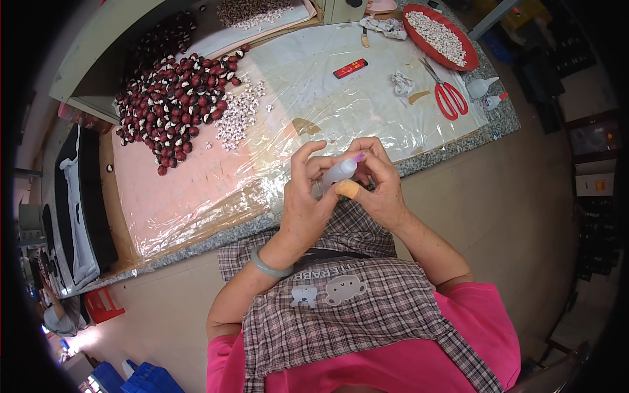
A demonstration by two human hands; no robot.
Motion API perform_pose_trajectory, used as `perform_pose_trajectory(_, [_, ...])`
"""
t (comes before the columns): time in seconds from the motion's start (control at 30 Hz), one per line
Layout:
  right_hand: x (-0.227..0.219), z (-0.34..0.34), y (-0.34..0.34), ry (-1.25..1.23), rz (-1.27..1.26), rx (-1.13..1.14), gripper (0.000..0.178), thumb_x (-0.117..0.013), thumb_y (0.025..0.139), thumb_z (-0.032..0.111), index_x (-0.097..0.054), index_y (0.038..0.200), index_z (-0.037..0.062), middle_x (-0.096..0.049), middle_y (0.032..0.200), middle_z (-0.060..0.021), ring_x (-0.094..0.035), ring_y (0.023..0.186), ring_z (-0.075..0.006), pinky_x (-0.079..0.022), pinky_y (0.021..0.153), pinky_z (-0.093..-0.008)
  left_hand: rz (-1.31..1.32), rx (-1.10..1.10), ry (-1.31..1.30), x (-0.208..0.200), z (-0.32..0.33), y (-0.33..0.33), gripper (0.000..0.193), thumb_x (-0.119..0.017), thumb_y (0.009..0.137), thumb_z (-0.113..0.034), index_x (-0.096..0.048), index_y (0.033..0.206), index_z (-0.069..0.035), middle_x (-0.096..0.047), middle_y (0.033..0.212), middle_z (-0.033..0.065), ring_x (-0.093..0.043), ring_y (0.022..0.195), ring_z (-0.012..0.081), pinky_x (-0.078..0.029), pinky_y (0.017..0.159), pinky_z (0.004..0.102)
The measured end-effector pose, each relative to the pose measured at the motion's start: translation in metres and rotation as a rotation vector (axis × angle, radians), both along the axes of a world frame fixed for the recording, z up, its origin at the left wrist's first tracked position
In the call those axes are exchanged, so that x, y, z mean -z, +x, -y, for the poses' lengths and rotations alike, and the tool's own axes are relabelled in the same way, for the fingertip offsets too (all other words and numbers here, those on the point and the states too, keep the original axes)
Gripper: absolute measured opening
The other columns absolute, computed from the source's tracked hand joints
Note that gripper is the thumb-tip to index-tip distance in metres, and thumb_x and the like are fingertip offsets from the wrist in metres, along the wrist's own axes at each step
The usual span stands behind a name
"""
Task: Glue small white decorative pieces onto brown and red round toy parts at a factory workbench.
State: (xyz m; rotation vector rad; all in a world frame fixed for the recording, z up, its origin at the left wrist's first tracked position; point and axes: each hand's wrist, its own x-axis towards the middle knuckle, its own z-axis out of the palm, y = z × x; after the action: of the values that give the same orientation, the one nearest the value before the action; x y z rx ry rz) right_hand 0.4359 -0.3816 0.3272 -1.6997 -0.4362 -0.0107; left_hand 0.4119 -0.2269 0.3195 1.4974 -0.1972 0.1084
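Note:
My left hand (pixel 306 196) holds a small translucent squeeze bottle (pixel 339 172) with a purple tip (pixel 358 157), slanted toward my right hand. My right hand (pixel 381 187) is closed close beside the bottle, its fingers bent around the purple tip. A tan cover (pixel 347 189) wraps its thumb, which meets the left thumb just below the bottle. Whatever sits between the right fingers is hidden. Both hands are above the table's near edge. To their left lies a big heap of dark red, black and white round pieces (pixel 177 105), next to small white pieces (pixel 239 114).
Plastic sheeting (pixel 190 203) covers the granite-edged table. Toward the right are red-handled scissors (pixel 451 99), a red bowl (pixel 472 60) of white pieces, a red box cutter-like object (pixel 350 68) and two small bottles (pixel 481 87). A black tray (pixel 98 196) stands at the left end.

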Motion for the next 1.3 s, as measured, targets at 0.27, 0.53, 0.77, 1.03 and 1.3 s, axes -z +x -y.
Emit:
perform_pose_trajectory(0.27, [0.005, 0.038, 0.010, 0.360, -0.156, 0.020, 0.022, -0.068, 0.088, 0.007, -0.056, 0.104, -0.0002, -0.058, 0.114, -0.0099, -0.057, 0.105, -0.0167, -0.046, 0.092, -0.0308, 0.216, 0.070, 0.499, -0.033, -0.005, 0.041, 0.052, -0.063, 0.076, 0.006, -0.049, 0.126, -0.004, -0.058, 0.117, 0.0138, -0.058, 0.111, 0.0267, -0.049, 0.093, 0.0378])
perform_pose_trajectory(0.53, [0.023, 0.064, 0.007, 0.401, -0.223, 0.041, 0.050, -0.063, 0.094, 0.030, -0.052, 0.131, -0.0018, -0.067, 0.097, -0.0115, -0.065, 0.090, -0.0183, -0.052, 0.079, -0.0310, 0.567, -0.123, 0.941, 0.016, 0.028, 0.193, 0.034, -0.063, 0.079, -0.005, -0.061, 0.113, -0.004, -0.059, 0.110, 0.0120, -0.054, 0.102, 0.0324, -0.045, 0.088, 0.0425])
perform_pose_trajectory(0.77, [0.019, 0.080, -0.001, 0.607, -0.383, -0.021, 0.045, -0.072, 0.087, 0.026, -0.051, 0.118, 0.0012, -0.066, 0.098, -0.0139, -0.067, 0.082, -0.0195, -0.053, 0.067, -0.0271, 0.524, -0.123, 1.176, 0.020, 0.037, 0.215, 0.035, -0.058, 0.085, -0.006, -0.057, 0.119, -0.005, -0.060, 0.108, 0.0134, -0.056, 0.103, 0.0343, -0.047, 0.086, 0.0444])
perform_pose_trajectory(1.03, [0.032, 0.025, -0.044, 0.973, -0.699, -0.398, 0.042, -0.074, 0.085, 0.024, -0.055, 0.116, 0.0034, -0.063, 0.103, -0.0098, -0.061, 0.081, -0.0154, -0.052, 0.068, -0.0243, -0.018, -0.008, 0.177, -0.014, -0.055, 0.028, 0.024, -0.048, 0.099, -0.009, -0.052, 0.120, 0.001, -0.056, 0.101, 0.0052, -0.052, 0.088, 0.0124, -0.045, 0.082, 0.0258])
perform_pose_trajectory(1.3, [0.052, -0.074, -0.086, 0.800, -1.210, -0.919, 0.045, -0.070, 0.088, 0.021, -0.052, 0.123, -0.0010, -0.061, 0.099, -0.0093, -0.056, 0.079, -0.0117, -0.051, 0.071, -0.0219, 0.057, -0.487, -0.062, 0.002, -0.136, -0.165, 0.023, -0.046, 0.098, -0.006, -0.046, 0.121, -0.001, -0.055, 0.100, 0.0075, -0.051, 0.088, 0.0128, -0.045, 0.082, 0.0277])
